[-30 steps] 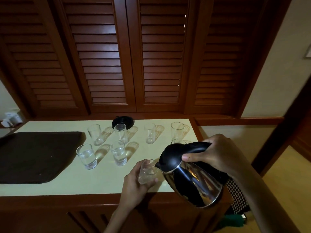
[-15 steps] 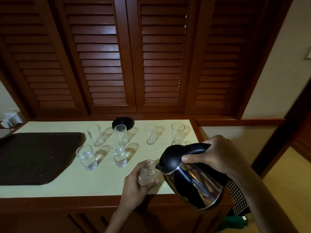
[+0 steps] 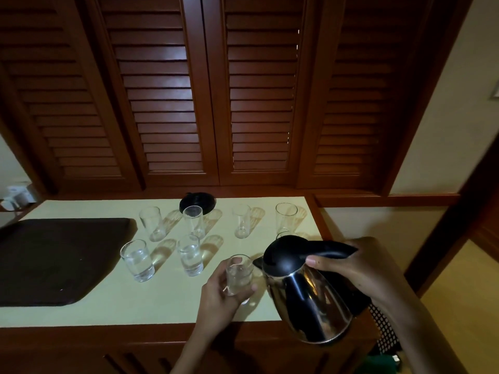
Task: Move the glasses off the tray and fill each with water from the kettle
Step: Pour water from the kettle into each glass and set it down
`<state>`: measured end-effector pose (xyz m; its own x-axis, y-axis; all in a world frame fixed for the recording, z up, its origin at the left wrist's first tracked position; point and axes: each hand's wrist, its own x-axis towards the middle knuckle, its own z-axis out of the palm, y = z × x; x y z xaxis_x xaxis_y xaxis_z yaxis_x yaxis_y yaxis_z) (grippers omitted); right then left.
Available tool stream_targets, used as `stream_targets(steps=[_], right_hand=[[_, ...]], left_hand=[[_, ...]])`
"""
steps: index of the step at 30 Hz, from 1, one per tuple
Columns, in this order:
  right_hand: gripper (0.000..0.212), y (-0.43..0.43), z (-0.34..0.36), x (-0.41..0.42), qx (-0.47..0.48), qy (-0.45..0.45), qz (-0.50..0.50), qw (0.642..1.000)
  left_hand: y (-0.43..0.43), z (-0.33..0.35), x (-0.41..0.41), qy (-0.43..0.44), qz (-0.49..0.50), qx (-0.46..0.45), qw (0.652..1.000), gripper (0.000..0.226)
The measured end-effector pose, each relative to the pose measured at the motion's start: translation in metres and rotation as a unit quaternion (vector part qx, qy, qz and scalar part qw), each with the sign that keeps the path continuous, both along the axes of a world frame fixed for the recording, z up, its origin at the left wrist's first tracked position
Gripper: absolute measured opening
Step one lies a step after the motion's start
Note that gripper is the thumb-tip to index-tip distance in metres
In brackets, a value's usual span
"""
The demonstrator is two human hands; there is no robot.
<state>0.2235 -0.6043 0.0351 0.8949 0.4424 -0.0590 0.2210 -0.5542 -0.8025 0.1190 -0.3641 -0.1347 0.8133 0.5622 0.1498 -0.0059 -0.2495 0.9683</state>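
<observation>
Head view: my left hand (image 3: 220, 295) wraps the slippery, fragile glass (image 3: 239, 276) low while my right hand (image 3: 359, 268) grips the heavy kettle (image 3: 305, 292) handle

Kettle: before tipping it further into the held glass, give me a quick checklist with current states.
1. Right hand grip on kettle handle: ok.
2. Left hand grip around the held glass: ok.
3. Spout beside the glass rim: ok; whether it overhangs the rim, cannot tell.
4. Water level in the held glass: cannot tell.
5. All glasses off the tray: ok.
6. Back-row glasses filled: not ok, they look empty.
</observation>
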Motion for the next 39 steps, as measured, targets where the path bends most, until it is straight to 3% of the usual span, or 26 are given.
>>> stream_targets(steps=[8,18,21,25,27,30,33,39], right_hand=[[0.040,-0.016,-0.016,0.004,0.110,0.016,-0.040,0.993],[0.046,-0.038,-0.021,0.015,0.132,0.004,-0.043,0.990],[0.046,-0.042,-0.023,0.018,0.129,0.004,-0.049,0.990],[0.043,-0.049,-0.026,0.021,0.135,-0.003,-0.066,0.989],[0.042,-0.054,-0.026,0.022,0.144,-0.003,-0.076,0.987],[0.041,-0.063,-0.025,0.023,0.151,0.005,-0.084,0.985],[0.034,-0.071,-0.023,0.024,0.157,0.010,-0.091,0.983],[0.048,-0.087,-0.022,0.031,0.131,0.035,-0.137,0.981]], left_hand=[[0.013,-0.010,0.034,0.012,0.039,-0.013,0.999,0.057],[0.024,-0.014,0.063,0.021,0.064,-0.018,0.998,0.055],[0.025,-0.013,0.067,0.026,0.062,-0.014,0.998,0.069],[0.008,-0.012,0.061,0.040,0.019,-0.064,0.997,0.105],[-0.014,-0.017,0.047,0.062,0.089,-0.009,0.994,0.114],[-0.053,-0.026,0.031,0.010,0.166,-0.011,0.986,0.085],[-0.076,-0.026,0.047,-0.002,0.111,-0.071,0.991,0.073],[-0.077,-0.019,0.111,0.029,0.028,-0.055,0.998,0.116]])
